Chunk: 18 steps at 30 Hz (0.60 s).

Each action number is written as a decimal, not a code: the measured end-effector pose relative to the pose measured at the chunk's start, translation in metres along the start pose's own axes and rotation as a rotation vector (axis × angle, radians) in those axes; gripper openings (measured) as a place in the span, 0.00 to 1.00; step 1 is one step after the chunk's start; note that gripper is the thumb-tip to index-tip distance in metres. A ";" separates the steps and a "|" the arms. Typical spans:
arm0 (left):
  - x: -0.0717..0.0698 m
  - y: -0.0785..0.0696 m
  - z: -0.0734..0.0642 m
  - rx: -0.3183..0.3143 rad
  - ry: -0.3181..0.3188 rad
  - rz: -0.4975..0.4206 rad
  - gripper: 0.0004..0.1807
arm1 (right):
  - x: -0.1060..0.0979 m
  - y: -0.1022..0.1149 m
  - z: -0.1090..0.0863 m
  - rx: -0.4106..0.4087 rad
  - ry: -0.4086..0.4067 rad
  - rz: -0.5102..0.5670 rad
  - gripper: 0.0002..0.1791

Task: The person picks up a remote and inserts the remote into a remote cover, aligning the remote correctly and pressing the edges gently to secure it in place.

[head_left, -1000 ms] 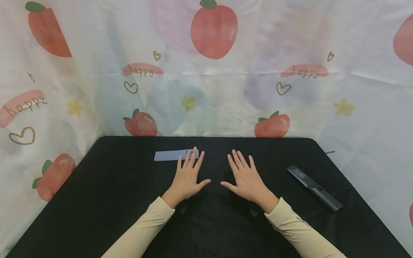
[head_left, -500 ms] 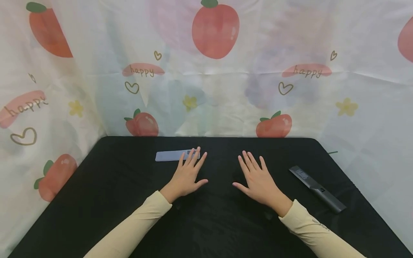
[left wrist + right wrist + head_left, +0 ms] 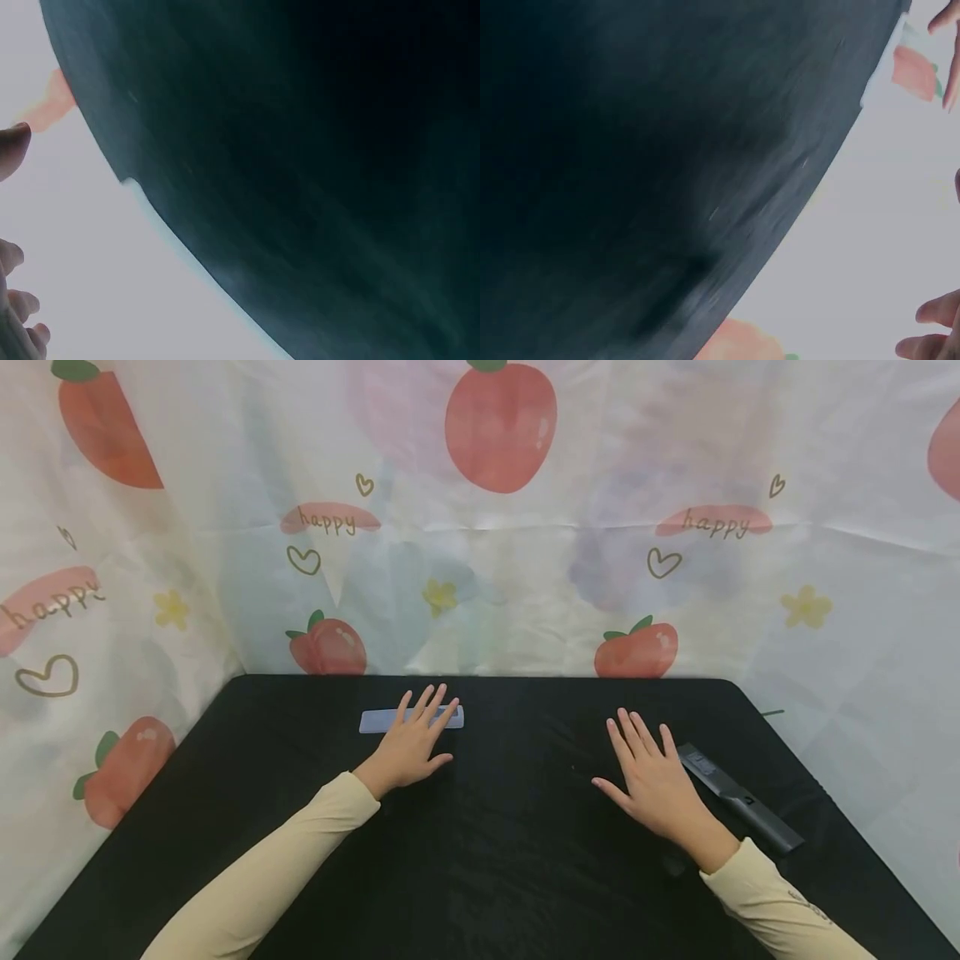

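Note:
In the head view my left hand [image 3: 408, 750] is held out with its fingers straight and spread, in front of a flat pale-blue strip [image 3: 375, 721]. Its fingers hide part of that strip; whether they touch it I cannot tell. My right hand [image 3: 658, 783], also with straight fingers, is just left of a long dark-grey object [image 3: 750, 808] that has a lighter panel at its far end. Neither hand holds anything. The left wrist view has my left fingertips [image 3: 24, 304] at its edge; my right fingertips [image 3: 934, 322] show at the edge of the right wrist view.
A black table [image 3: 495, 877] with rounded far corners lies beneath both hands. Behind it and along the sides hangs a pale curtain [image 3: 510, 577] printed with fruit, hearts and flowers.
My hands have moved apart. The left went to the left and slightly away, over the pale-blue strip; the right went rightward to beside the dark-grey object. Both objects lie where they were.

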State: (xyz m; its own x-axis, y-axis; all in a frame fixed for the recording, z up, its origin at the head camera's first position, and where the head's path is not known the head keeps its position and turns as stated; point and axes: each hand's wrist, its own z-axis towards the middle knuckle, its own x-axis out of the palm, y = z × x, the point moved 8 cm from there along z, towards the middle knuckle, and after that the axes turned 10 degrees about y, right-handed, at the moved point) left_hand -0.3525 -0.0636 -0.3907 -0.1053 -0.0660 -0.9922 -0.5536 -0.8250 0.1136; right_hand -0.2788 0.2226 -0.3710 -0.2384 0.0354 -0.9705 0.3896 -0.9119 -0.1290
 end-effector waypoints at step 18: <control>0.009 0.045 0.025 -0.005 0.009 0.186 0.40 | 0.008 -0.071 -0.027 0.110 0.054 0.010 0.44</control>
State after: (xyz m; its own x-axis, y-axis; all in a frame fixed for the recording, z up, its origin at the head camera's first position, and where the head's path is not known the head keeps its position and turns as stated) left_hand -0.3995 -0.0873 -0.3937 -0.1982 -0.2226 -0.9545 -0.5208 -0.8011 0.2950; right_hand -0.2843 0.2991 -0.3753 -0.1857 0.0458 -0.9815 0.2910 -0.9515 -0.0995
